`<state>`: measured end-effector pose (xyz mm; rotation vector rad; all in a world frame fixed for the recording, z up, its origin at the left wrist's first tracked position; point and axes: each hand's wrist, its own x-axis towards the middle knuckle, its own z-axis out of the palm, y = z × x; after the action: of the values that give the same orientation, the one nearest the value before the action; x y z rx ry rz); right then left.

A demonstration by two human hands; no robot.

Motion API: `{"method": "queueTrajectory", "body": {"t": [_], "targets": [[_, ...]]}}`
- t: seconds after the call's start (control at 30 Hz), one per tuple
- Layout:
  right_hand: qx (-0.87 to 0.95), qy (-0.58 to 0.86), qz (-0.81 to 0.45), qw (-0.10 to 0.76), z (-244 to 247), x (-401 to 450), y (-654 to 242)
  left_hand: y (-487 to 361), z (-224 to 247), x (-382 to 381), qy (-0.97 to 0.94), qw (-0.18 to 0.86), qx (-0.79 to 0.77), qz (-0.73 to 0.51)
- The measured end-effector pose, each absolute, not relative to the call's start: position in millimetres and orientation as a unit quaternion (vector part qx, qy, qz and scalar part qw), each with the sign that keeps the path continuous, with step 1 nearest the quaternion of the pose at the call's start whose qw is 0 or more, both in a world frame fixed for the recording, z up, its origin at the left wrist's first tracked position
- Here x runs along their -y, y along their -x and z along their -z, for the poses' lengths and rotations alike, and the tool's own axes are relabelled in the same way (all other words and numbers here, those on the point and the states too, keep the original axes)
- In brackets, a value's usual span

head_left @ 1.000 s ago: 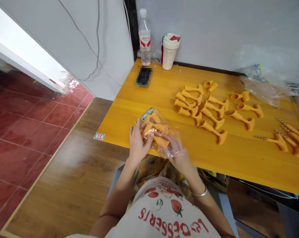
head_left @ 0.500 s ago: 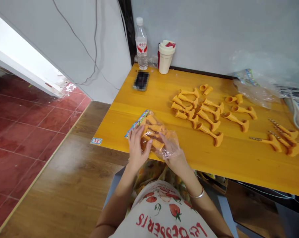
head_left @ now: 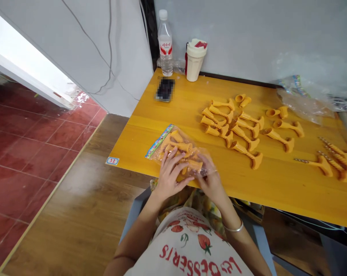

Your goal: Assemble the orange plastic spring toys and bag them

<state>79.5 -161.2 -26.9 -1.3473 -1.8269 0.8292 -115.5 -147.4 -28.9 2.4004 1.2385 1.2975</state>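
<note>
A clear plastic bag (head_left: pixel 180 151) with a colourful printed strip (head_left: pixel 159 141) along its left edge lies on the yellow wooden table (head_left: pixel 138 143), packed with orange plastic horn-shaped pieces. My left hand (head_left: pixel 171 178) rests across its lower side, fingers spread over the plastic. My right hand (head_left: pixel 210 184) grips the bag's lower right corner. Rows of loose orange horn pieces (head_left: pixel 231 126) lie to the right of the bag. Further right are orange pieces with twisted, screw-tipped stems (head_left: pixel 331 163).
A water bottle (head_left: pixel 165 46), a cream cup (head_left: pixel 195 61) and a pixelated phone (head_left: pixel 165 89) stand at the table's back left. A crumpled plastic bag (head_left: pixel 302 103) lies at the back right. The table's left edge drops to a wooden floor (head_left: pixel 87 207).
The bag has settled flatter on the table, with its printed strip swung out to the left. My left hand has shifted down across the bag's lower side.
</note>
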Motion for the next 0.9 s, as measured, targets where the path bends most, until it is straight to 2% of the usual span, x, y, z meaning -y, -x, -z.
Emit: {"method": "queueTrajectory", "body": {"t": [0.33,0.43,0.63,0.9], "targets": [[0.773,0.422,-0.366,0.301,14,161,-84,111,30,153,-0.792,0.037,-0.379,-0.477],[0.790,0.393,-0.351,0.314,20,156,-79,108,28,157,-0.793,0.040,-0.373,-0.480],[0.777,0.392,-0.299,0.390,28,147,-62,95,19,163,-0.804,0.081,-0.335,-0.484],[0.761,0.441,-0.305,0.366,23,161,-80,106,27,159,-0.776,0.086,-0.374,-0.500]]}}
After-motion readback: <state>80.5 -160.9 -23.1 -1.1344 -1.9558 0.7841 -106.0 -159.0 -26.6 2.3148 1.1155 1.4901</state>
